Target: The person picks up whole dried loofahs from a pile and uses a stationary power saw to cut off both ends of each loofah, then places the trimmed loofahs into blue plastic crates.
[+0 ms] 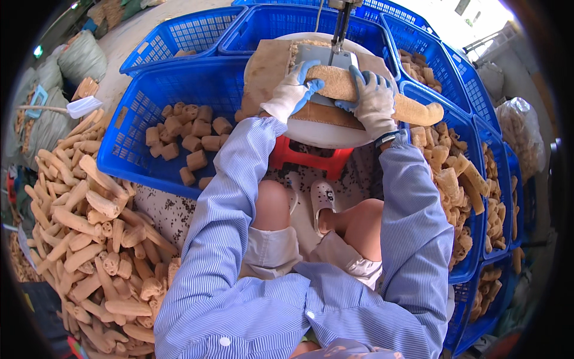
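The dried loofah (359, 90), tan, fibrous and long, lies across the wooden board (263, 72) at twelve o'clock, under the upright blade (341, 27). The left hand (293, 90) and right hand (373, 99), both gloved, are closed around it either side of the blade. Fingers sit close to the cut line; a slip or roll could likely bring them against it. Cut pieces (188, 140) fill the blue crate (119, 161) at ten o'clock; whole loofahs (89, 239) pile at eight.
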Action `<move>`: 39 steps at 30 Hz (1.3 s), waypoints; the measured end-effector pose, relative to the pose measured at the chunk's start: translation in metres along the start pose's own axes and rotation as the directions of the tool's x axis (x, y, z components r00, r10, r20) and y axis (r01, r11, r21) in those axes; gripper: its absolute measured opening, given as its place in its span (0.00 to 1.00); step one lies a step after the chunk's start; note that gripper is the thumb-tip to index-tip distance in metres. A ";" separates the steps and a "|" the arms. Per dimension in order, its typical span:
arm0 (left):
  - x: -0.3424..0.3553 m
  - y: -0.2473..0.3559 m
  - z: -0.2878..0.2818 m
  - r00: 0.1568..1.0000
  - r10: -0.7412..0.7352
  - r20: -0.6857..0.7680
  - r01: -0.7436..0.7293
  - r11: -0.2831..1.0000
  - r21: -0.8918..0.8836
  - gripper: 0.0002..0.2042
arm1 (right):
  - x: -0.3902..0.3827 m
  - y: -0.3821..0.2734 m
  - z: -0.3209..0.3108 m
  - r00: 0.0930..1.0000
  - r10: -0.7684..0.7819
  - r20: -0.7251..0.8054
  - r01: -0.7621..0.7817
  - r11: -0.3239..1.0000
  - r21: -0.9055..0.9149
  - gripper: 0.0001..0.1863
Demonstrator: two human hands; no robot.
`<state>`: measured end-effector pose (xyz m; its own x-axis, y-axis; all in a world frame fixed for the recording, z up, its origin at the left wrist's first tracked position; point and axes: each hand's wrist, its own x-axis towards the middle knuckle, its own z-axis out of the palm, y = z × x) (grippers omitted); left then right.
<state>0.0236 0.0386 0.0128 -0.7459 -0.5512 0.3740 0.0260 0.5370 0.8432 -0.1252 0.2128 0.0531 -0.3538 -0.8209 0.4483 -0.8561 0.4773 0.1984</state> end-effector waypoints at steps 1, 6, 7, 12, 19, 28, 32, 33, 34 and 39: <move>0.003 -0.004 0.002 1.000 -0.007 -0.004 0.007 1.000 0.001 0.27 | 0.001 0.001 0.003 1.000 -0.012 -0.024 0.012 1.000 -0.006 0.52; 0.021 -0.022 0.008 0.994 0.094 -0.063 -0.092 0.995 0.035 0.26 | 0.013 0.003 0.007 1.000 -0.005 -0.029 0.004 0.999 -0.050 0.48; 0.024 -0.023 0.009 0.998 0.042 -0.052 -0.041 0.999 0.021 0.26 | 0.018 0.003 0.006 1.000 0.014 0.017 -0.013 0.999 -0.047 0.48; 0.046 -0.016 0.007 0.994 -0.105 -0.039 0.107 0.993 0.058 0.25 | 0.053 0.010 -0.003 0.977 0.073 0.201 -0.061 0.996 -0.067 0.46; 0.064 -0.003 -0.001 0.944 -0.328 -0.019 0.329 0.941 0.083 0.33 | 0.098 0.037 -0.007 0.877 0.071 0.475 -0.191 0.959 0.209 0.46; 0.091 -0.015 0.004 0.929 -0.366 -0.058 0.352 0.920 -0.170 0.27 | 0.124 0.053 0.021 0.846 0.055 0.531 -0.306 0.865 0.398 0.43; 0.048 0.005 -0.002 0.902 -0.381 -0.205 0.305 0.896 -0.323 0.24 | 0.096 0.075 0.006 0.796 -0.117 0.594 -0.464 0.512 0.723 0.31; 0.032 0.014 -0.003 0.877 -0.418 -0.237 0.316 0.873 -0.373 0.24 | 0.094 0.079 -0.002 0.758 -0.119 0.642 -0.408 0.682 0.608 0.25; 0.013 0.023 -0.002 0.881 -0.402 -0.250 0.261 0.854 -0.451 0.24 | 0.075 0.100 -0.016 0.823 -0.199 0.532 -0.259 0.702 0.664 0.27; -0.071 0.078 0.054 0.949 -0.269 -0.166 0.098 0.750 -0.654 0.24 | -0.027 0.193 -0.110 0.825 -0.273 0.495 -0.291 0.545 0.786 0.42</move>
<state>0.0428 0.1543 0.0306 -0.6037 -0.7737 0.1922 0.3819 -0.0690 0.9216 -0.2398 0.3616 0.1755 -0.2446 -0.9627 -0.1159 -0.6600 0.2529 -0.7074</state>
